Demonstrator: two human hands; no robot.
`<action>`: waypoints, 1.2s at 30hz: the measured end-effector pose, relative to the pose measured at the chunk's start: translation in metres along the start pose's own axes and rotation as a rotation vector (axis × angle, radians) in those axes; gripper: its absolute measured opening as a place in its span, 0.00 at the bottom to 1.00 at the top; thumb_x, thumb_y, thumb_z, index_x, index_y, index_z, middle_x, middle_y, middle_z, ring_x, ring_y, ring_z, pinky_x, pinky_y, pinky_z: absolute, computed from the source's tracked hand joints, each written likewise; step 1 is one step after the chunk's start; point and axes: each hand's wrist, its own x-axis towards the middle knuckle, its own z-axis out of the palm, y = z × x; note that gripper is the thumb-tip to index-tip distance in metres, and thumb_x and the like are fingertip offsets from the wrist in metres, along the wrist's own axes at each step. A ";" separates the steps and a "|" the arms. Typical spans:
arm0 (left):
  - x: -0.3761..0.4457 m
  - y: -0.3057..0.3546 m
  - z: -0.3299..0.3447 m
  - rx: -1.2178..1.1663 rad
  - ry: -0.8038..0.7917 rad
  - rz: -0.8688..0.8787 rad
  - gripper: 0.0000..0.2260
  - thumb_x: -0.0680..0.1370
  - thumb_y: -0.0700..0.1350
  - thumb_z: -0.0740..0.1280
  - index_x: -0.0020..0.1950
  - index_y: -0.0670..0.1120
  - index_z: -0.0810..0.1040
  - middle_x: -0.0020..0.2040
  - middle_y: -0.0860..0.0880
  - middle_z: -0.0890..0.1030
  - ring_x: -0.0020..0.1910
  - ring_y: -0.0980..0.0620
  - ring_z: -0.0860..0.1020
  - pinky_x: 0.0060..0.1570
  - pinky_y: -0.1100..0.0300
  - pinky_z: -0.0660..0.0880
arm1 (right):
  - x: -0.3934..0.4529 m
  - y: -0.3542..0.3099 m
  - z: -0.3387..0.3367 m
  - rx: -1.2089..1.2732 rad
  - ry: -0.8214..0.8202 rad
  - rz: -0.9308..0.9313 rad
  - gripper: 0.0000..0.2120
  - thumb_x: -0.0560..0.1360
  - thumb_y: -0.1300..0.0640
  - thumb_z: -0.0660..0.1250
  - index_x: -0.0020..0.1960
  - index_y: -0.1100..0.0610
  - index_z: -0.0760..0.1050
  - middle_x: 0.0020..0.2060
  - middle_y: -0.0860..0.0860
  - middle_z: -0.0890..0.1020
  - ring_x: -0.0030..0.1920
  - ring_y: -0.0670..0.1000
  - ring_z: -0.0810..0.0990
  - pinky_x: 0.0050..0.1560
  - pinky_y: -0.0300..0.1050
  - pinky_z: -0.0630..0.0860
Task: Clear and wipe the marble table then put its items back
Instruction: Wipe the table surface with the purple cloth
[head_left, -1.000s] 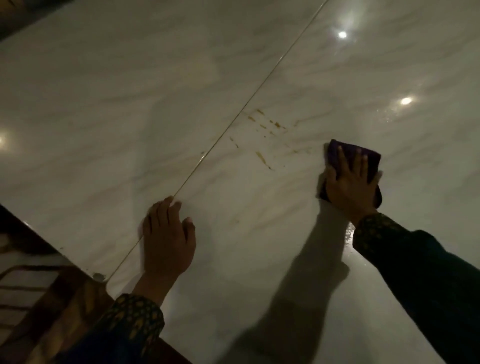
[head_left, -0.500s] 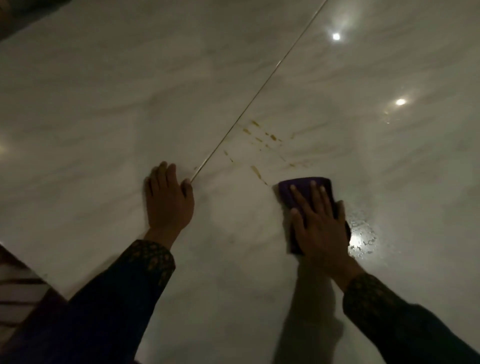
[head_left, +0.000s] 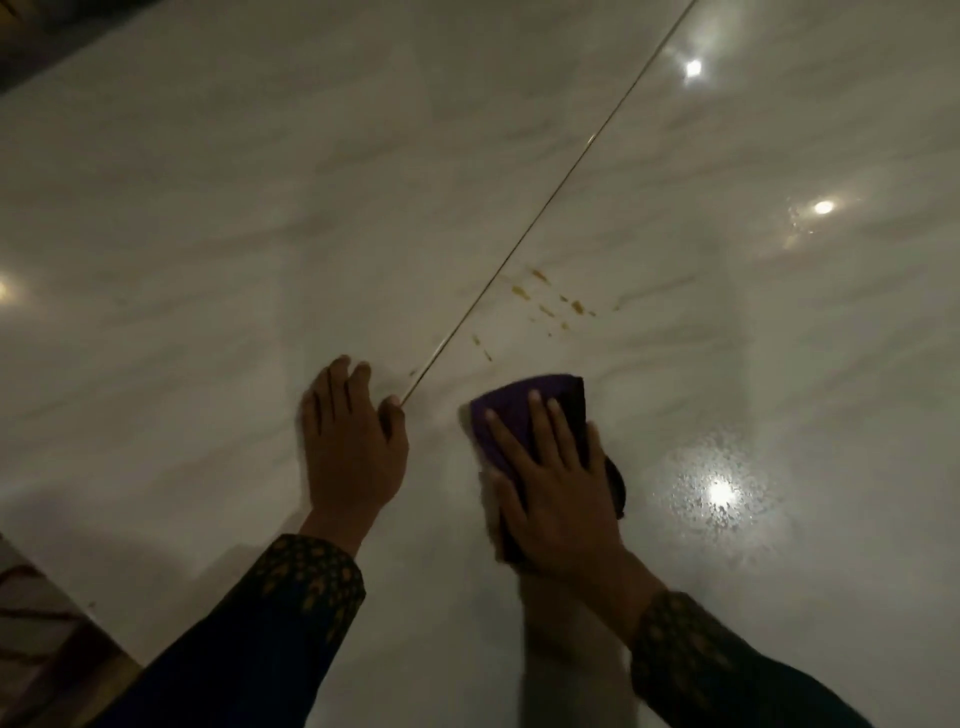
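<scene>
The marble tabletop (head_left: 208, 260) fills the view, a thin seam (head_left: 545, 223) running diagonally toward its far edge. The left hand (head_left: 353, 447) rests flat, fingers straight, just left of the seam. The right hand (head_left: 556, 478) presses a folded purple cloth (head_left: 524, 400) flat, fingers extended. Yellowish stains (head_left: 545, 306) lie just beyond the cloth, nearer the right hand, so the next stroke probably goes forward

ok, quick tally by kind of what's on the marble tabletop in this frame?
Hands: 2, left hand flat on the marble table, right hand pressing the cloth
Purple cloth: 1
Cluster of yellowish stains: 1, beyond the cloth by the seam
Total: 4
</scene>
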 end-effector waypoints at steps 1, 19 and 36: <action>0.000 0.001 -0.001 -0.001 0.009 0.004 0.23 0.81 0.52 0.55 0.70 0.40 0.68 0.71 0.41 0.68 0.72 0.40 0.64 0.72 0.44 0.59 | -0.006 0.013 -0.003 -0.009 -0.001 -0.053 0.26 0.80 0.38 0.42 0.77 0.38 0.41 0.79 0.51 0.45 0.78 0.54 0.43 0.75 0.61 0.45; 0.002 -0.001 0.001 0.018 0.024 -0.001 0.23 0.81 0.53 0.54 0.71 0.41 0.67 0.72 0.41 0.67 0.72 0.41 0.64 0.72 0.43 0.59 | 0.030 0.074 -0.023 -0.122 0.036 -0.048 0.27 0.79 0.37 0.42 0.77 0.38 0.44 0.79 0.50 0.50 0.78 0.52 0.47 0.76 0.57 0.49; 0.002 0.000 0.005 0.017 0.017 -0.028 0.22 0.81 0.52 0.56 0.71 0.41 0.68 0.73 0.42 0.67 0.73 0.41 0.64 0.72 0.44 0.58 | 0.071 0.016 -0.007 -0.086 0.052 -0.253 0.25 0.81 0.41 0.42 0.78 0.41 0.49 0.78 0.53 0.55 0.78 0.55 0.52 0.75 0.60 0.53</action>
